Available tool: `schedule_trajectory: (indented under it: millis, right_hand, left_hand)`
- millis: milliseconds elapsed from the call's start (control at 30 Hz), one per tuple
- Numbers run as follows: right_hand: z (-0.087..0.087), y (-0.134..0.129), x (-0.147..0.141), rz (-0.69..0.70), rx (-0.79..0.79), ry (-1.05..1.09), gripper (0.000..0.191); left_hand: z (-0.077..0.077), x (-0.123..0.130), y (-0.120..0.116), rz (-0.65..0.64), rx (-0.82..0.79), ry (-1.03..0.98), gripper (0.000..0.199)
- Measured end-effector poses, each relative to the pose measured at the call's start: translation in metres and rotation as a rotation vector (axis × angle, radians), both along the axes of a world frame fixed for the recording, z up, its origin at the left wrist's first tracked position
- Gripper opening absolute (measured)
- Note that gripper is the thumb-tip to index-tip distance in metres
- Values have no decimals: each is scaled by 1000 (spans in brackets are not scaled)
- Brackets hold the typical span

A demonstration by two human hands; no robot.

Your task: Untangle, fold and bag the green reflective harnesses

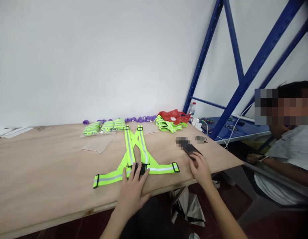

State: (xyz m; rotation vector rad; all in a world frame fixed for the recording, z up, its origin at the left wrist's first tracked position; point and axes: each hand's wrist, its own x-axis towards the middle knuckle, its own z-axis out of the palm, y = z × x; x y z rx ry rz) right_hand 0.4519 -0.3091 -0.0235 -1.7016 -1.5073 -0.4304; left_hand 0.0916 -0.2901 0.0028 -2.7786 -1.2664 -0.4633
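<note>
A fluorescent yellow-green reflective harness vest [130, 146] with grey stripes lies spread flat on the table, its straps crossed and black adjusters on the strap ends. My left hand [132, 187] rests over the black buckle [141, 168] at its centre, fingers spread and flat, partly covering it. To the right, a dark phone [190, 149] lies on the table, partly blurred out. My right hand [200, 167] touches its near end with fingers loosely extended and apart; the phone is not visibly lifted.
Behind the vest sit several bagged vests [108, 126], purple rolls [141, 119], a loose vest [169, 125] and a red bag [175, 116]. A flat plastic bag [98, 146] lies left. Blue rack posts [240, 86] and a seated person [290, 149] are at right.
</note>
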Motion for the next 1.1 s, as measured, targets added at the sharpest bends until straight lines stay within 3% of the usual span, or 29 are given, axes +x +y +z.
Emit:
schedule_trajectory:
  millis: [167, 333, 467, 633, 800, 900, 1100]
  right_hand:
    - [-13, -5, -20, 64, 155, 20, 19]
    - [-23, -13, -32, 120, 103, 28, 21]
    - [-15, -14, -43, 182, -17, 179, 25]
    - [6, -8, -62, 448, -158, 219, 45]
    - [18, 9, -63, 550, -328, 242, 42]
    - [21, 12, -57, 557, -370, 247, 31]
    - [30, 9, -52, 504, -463, 219, 28]
  left_hand:
    - [-19, -16, -17, 38, 159, -47, 65]
    - [-33, -45, -35, 33, 162, -71, 68]
    - [-21, -73, -38, -37, 114, -230, 48]
    - [-1, -117, -17, 117, 213, -535, 44]
    - [1, -153, 8, 171, -132, -564, 66]
    - [1, -159, 14, 165, -255, -556, 64]
    - [9, -153, 26, 254, -254, -412, 35]
